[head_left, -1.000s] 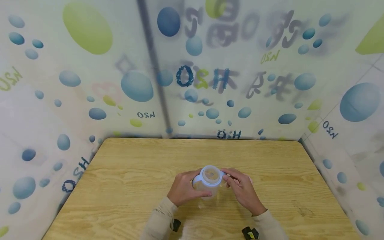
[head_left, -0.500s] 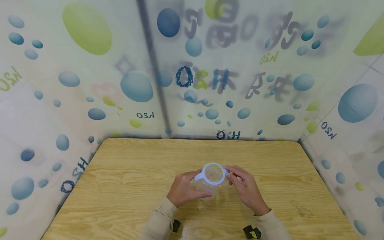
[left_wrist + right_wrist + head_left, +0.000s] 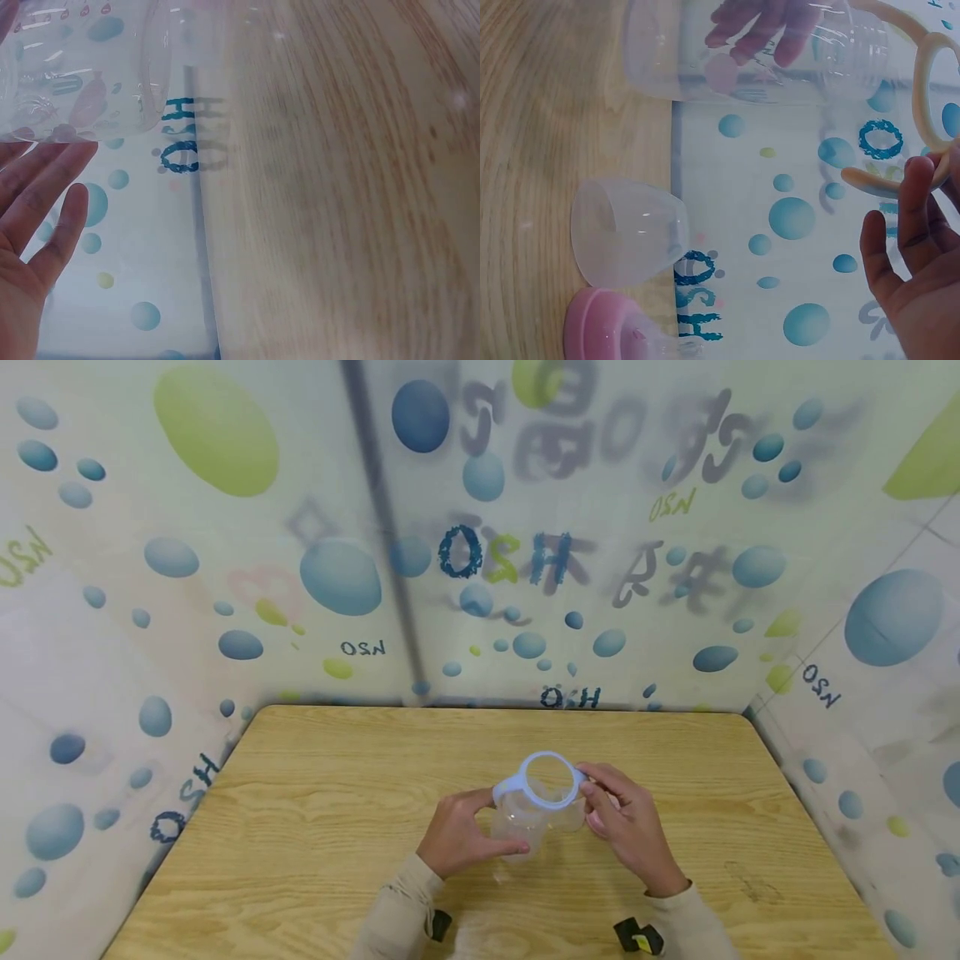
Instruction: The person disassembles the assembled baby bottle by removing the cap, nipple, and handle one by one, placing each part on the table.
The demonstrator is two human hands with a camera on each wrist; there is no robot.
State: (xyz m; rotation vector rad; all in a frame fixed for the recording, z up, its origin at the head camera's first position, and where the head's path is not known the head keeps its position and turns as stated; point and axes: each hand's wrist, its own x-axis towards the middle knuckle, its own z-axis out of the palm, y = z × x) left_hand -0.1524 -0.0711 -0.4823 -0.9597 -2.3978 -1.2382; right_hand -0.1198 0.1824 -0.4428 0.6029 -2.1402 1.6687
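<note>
A clear baby bottle (image 3: 517,833) stands on the table, and my left hand (image 3: 463,835) grips it from the left, thumb across its near side. Above and right of its mouth is a pale blue handle ring (image 3: 528,789) with a handle on each side, tilted and off the neck. My right hand (image 3: 630,827) pinches its right handle between thumb and fingers; the left handle hangs near my left fingertips. The right wrist view shows the bottle (image 3: 772,67) through its clear wall, my left fingers behind it, and the handle ring (image 3: 922,90) looking cream.
A translucent bottle cap (image 3: 626,232) stands on the wooden table (image 3: 360,760), right of the bottle. Beside it is a pink collar with a clear nipple (image 3: 596,326), partly behind my right hand in the head view. Bubble-printed walls (image 3: 525,610) enclose the table's back and sides.
My right hand has moved up and to the right, lifting the handle ring off the bottle's neck. My left hand and the bottle have stayed in place.
</note>
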